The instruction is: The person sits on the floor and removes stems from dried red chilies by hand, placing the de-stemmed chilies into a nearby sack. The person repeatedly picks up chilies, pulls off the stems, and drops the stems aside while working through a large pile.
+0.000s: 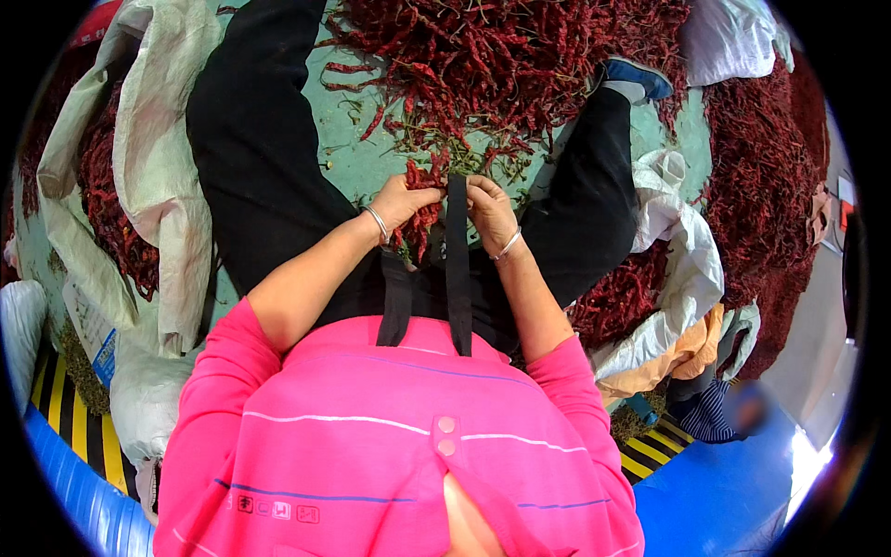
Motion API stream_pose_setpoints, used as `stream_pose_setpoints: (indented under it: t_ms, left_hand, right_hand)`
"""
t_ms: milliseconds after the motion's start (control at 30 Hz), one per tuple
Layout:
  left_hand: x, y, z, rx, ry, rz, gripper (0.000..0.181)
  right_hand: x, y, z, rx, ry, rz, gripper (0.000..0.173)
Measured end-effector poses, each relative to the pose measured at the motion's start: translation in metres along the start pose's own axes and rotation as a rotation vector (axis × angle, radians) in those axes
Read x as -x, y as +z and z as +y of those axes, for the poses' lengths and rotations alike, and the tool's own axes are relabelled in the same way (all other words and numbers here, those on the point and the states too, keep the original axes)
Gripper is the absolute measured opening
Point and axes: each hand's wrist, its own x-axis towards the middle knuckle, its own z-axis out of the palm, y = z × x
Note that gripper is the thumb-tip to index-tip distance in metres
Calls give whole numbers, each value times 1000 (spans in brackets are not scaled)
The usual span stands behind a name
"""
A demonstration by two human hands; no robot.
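Observation:
My left hand point(401, 205) is closed around a bunch of dried red chili peppers point(420, 226), whose tips and stems stick out above and below the fingers. Close beside it, my right hand point(493, 214) has its fingers bent, with thumb and forefinger near each other. A dangling black strap point(458, 264) covers the space between the hands, so whatever the right fingertips pinch is hidden. Just beyond both hands, loose green chili stems point(511, 167) are scattered. Farther out, a large heap of dried red chilies point(487, 63) spreads between my legs.
An opened white woven sack point(160, 174) with chilies lies left of my legs. Another white sack point(696, 244) with chilies sits on the right. More chilies are piled point(759, 174) at far right. Behind, a person in stripes point(710, 414) is near a blue surface point(717, 480).

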Motion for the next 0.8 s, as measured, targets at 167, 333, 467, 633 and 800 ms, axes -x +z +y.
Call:
stream_pose_setpoints:
  t_ms: [167, 333, 467, 633, 800]
  left_hand:
    - [-5, -1, 0, 11, -22, 38, 13]
    - [-13, 2, 1, 33, -109, 121, 15]
    - [-20, 4, -1, 182, -92, 139, 14]
    - [-28, -5, -16, 28, -58, 155, 10]
    - [-29, -10, -24, -259, 148, 76, 10]
  right_hand:
    - [1, 25, -4, -379, 175, 20, 10]
    - [-26, 12, 19, -374, 200, 19, 14]
    - [-29, 18, 18, -321, 183, 24, 15]
    - [-20, 23, 12, -266, 152, 13, 12]
    - [-15, 22, 14, -164, 43, 50, 5]
